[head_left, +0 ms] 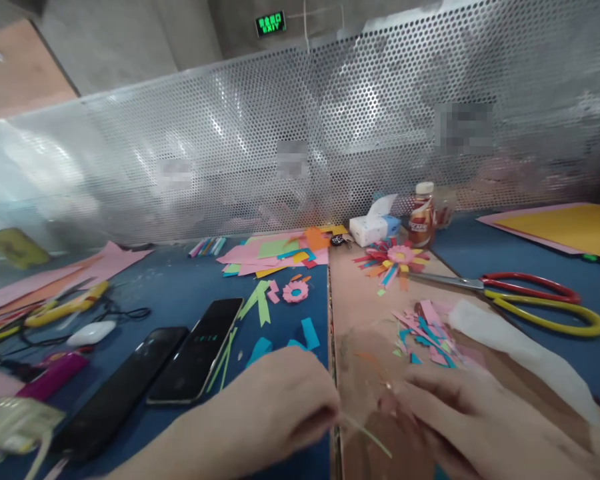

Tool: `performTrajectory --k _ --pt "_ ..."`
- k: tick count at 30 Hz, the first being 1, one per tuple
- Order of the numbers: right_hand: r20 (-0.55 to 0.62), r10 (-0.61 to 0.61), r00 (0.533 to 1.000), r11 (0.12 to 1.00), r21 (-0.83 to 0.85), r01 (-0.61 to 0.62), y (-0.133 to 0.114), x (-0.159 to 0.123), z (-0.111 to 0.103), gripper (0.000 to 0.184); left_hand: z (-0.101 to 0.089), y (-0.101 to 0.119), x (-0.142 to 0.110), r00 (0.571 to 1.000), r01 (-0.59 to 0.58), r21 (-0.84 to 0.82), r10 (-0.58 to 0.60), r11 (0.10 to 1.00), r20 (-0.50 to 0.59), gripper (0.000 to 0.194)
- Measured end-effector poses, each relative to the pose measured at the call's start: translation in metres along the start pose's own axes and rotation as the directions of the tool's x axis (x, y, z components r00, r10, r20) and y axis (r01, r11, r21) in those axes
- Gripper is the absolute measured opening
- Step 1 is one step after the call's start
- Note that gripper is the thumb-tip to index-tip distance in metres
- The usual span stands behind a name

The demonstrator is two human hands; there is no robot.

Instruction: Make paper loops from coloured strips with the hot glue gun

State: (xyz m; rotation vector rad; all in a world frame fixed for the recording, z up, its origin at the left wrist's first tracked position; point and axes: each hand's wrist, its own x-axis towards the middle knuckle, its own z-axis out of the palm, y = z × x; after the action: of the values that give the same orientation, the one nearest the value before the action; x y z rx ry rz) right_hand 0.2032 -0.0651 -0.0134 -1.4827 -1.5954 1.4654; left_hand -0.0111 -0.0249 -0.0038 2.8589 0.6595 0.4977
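Observation:
My left hand is curled closed above the seam between the blue mat and the brown board. A thin pale green strip sticks out from its fingertips. My right hand hovers just to the right, low over the board, fingers bent and pressed together. Motion blur hides what lies between them. Just beyond my right hand is a pile of pink and blue paper scraps. Blue paper pieces lie past my left hand, near a pink paper ring flower.
Scissors with red and yellow handles lie at right beside crumpled tissue. Two phones rest at left. Farther back are a multicoloured paper flower, a tissue pack, a bottle and a perforated metal screen.

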Motion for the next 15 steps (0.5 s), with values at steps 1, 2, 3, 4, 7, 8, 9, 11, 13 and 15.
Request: performTrajectory --k 1,2,3,4,7,8,9,11,13,15 --pt "0.04 0.029 0.999 0.999 0.013 -0.029 -0.0041 -0.0014 0.0001 0.031 0.0024 0.0046 0.0001 0.997 -0.072 0.022 0.072 0.997 -0.011 0.009" --pt "0.083 0.041 0.996 0.999 0.015 -0.043 -0.0076 -0.003 0.0004 0.027 0.0034 0.008 -0.0002 0.992 -0.125 0.028 0.126 0.992 -0.027 0.008" --pt "0.12 0.038 0.992 0.999 0.009 -0.04 -0.0103 -0.0046 0.0007 0.025 0.0034 0.0104 -0.0007 0.986 -0.163 0.022 0.164 0.986 -0.037 0.007" --pt "0.152 0.031 0.988 1.0 0.002 -0.031 -0.012 -0.0058 0.0011 0.022 0.0026 0.0119 -0.0013 0.981 -0.188 0.007 0.188 0.982 -0.044 0.005" --pt "0.21 0.023 0.977 1.0 0.01 -0.026 -0.0114 -0.0068 0.002 0.013 -0.0003 0.0136 -0.0029 0.972 -0.234 -0.057 0.232 0.971 -0.039 0.008" --pt "0.217 0.025 0.976 0.999 0.019 -0.03 -0.01 -0.0064 0.0022 0.011 -0.0007 0.0136 -0.0033 0.968 -0.251 -0.072 0.249 0.965 -0.038 0.01" --pt "0.228 0.023 0.973 0.999 0.033 -0.031 -0.0085 -0.0059 0.0024 0.011 -0.0007 0.0136 -0.0035 0.965 -0.263 -0.079 0.262 0.961 -0.032 0.011" --pt "0.249 0.012 0.969 0.998 0.062 -0.028 -0.0057 -0.005 0.0026 0.011 0.0001 0.0134 -0.0035 0.961 -0.277 -0.074 0.276 0.958 -0.022 0.012" --pt "0.28 0.009 0.96 0.997 0.07 -0.03 -0.004 -0.005 0.0026 0.011 0.0012 0.0131 -0.0029 0.963 -0.269 -0.075 0.268 0.96 -0.02 0.012" --pt "0.305 0.033 0.952 0.998 0.048 -0.05 -0.0033 -0.006 0.0026 0.011 0.0016 0.0129 -0.0017 0.969 -0.246 -0.13 0.244 0.961 -0.033 0.01"
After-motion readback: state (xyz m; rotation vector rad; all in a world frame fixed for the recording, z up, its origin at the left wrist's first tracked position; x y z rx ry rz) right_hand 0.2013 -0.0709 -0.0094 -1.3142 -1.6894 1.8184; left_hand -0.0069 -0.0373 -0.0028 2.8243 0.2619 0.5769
